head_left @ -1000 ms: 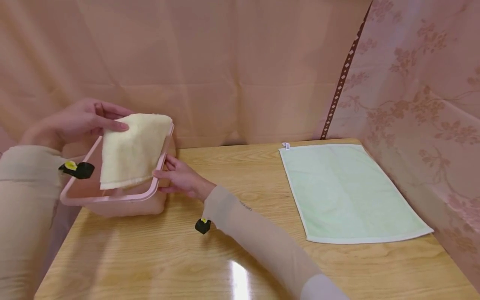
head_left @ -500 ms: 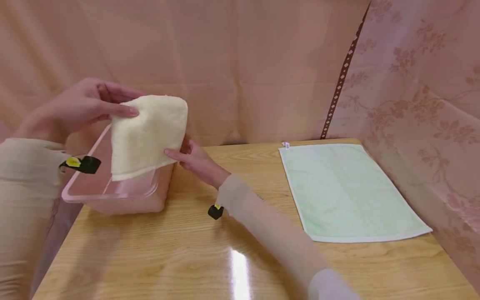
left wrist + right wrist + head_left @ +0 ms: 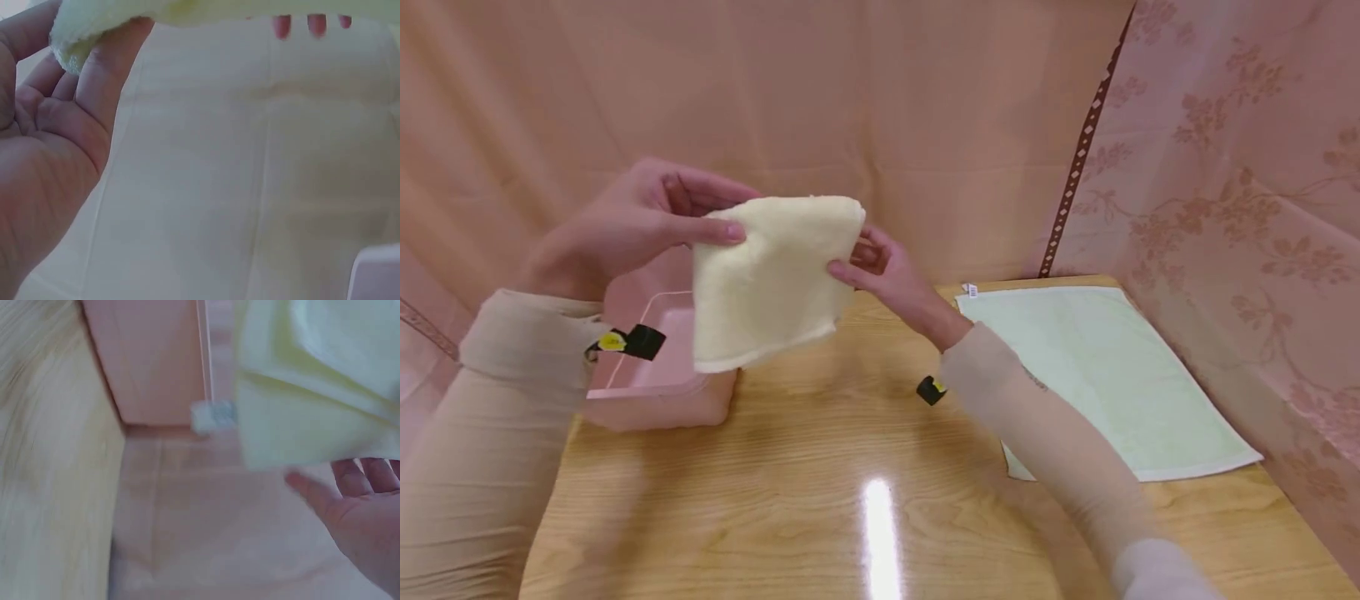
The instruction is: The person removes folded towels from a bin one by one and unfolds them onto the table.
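A folded pale yellow towel point(image 3: 775, 283) hangs in the air in front of the pink basin, with a small white tag point(image 3: 214, 416) at its edge in the right wrist view. My left hand point(image 3: 632, 225) pinches its upper left corner, thumb in front and fingers behind. At the towel's right edge is my right hand point(image 3: 898, 279); its thumb and fingers are spread apart there, and several fingertips show past the towel in the left wrist view. In the right wrist view the thumb point(image 3: 315, 494) sits just off the towel's border.
The pink plastic basin point(image 3: 658, 408) stands at the left of the wooden table point(image 3: 805, 483). A light green towel point(image 3: 1097, 367) lies spread flat at the right, partly behind my right forearm. Curtains point(image 3: 820, 100) hang along the back and right side.
The yellow towel has risen out from over the basin and moved right with my left hand. My right hand has let go of the basin's rim and moved right alongside the towel.
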`<move>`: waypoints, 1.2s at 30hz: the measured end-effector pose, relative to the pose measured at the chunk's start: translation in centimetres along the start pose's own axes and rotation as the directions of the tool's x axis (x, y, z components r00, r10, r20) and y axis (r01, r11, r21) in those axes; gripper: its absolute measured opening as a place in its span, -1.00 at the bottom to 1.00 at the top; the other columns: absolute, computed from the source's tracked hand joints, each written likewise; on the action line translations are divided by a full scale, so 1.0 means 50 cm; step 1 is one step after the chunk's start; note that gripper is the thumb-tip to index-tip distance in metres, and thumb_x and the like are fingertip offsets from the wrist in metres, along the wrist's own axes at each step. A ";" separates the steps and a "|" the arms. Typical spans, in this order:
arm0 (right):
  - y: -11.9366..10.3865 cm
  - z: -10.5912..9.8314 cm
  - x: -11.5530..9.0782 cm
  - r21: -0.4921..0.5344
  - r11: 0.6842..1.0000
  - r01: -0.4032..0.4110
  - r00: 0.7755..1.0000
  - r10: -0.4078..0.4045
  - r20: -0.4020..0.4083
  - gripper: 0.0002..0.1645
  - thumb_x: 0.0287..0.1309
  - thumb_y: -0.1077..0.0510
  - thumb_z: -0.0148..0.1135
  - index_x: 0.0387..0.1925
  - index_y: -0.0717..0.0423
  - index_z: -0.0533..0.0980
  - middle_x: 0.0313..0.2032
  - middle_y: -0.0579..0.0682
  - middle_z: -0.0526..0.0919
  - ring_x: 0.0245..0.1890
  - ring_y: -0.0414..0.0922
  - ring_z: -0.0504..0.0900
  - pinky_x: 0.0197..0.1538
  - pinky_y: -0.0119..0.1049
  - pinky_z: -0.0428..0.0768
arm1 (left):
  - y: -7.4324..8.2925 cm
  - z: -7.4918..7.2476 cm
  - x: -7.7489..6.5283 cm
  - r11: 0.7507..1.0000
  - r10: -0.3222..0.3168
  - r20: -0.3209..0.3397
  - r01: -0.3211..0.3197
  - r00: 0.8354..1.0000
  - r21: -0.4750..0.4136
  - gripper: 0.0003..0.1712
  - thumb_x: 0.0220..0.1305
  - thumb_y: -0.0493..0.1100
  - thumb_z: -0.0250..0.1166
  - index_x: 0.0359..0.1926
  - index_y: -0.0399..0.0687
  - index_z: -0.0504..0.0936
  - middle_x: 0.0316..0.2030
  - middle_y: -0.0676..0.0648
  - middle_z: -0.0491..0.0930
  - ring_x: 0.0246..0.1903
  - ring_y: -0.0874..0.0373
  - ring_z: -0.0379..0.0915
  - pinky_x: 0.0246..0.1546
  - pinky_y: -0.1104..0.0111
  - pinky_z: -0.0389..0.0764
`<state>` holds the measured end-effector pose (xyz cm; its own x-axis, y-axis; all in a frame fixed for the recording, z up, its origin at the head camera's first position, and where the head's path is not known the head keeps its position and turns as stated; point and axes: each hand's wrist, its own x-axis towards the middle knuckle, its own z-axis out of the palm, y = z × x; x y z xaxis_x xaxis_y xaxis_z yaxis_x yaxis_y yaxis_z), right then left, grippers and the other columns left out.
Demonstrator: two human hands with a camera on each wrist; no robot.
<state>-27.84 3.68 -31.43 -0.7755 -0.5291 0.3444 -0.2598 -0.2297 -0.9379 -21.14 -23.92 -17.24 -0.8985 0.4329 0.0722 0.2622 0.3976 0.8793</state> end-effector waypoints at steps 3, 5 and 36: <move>-0.030 -0.037 -0.043 -0.089 0.994 -0.067 0.998 0.066 -0.014 -0.39 0.30 0.16 0.37 0.33 0.01 0.40 0.08 0.12 0.65 0.03 0.06 0.68 -0.07 -0.09 0.71 | -0.001 0.035 0.019 1.000 0.018 0.015 -0.018 1.000 -0.003 -0.55 0.26 -0.23 0.47 0.17 -0.18 0.68 -0.05 -0.16 0.74 -0.14 0.02 0.71 -0.13 0.29 0.69; -0.044 -0.056 -0.070 -0.155 0.979 -0.128 0.992 0.124 -0.035 -0.40 0.26 0.10 0.42 0.28 0.01 0.42 0.02 0.12 0.66 -0.06 0.04 0.70 -0.20 -0.10 0.72 | -0.007 0.062 0.035 1.000 0.025 0.027 -0.024 0.999 -0.019 -0.57 0.25 -0.25 0.47 0.15 -0.20 0.68 -0.08 -0.15 0.75 -0.19 0.02 0.71 -0.18 0.27 0.70; 0.129 -0.220 -0.342 -0.239 0.732 -0.638 0.755 0.656 -0.008 -0.40 0.36 0.06 0.33 0.28 0.26 0.39 -0.14 0.15 0.69 -0.28 0.02 0.75 -0.32 -0.05 0.73 | -0.289 0.427 0.115 0.943 -0.246 0.145 0.271 0.958 -0.193 -0.60 0.31 -0.25 0.41 0.16 -0.19 0.65 -0.14 -0.12 0.69 -0.28 0.11 0.63 -0.29 0.23 0.69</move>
<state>-22.59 20.23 -43.81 -0.7603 -0.5439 -0.3552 0.1672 0.3645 -0.9161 -22.59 -9.89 -39.60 -0.8745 0.4348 -0.2151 -0.0641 0.3361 0.9397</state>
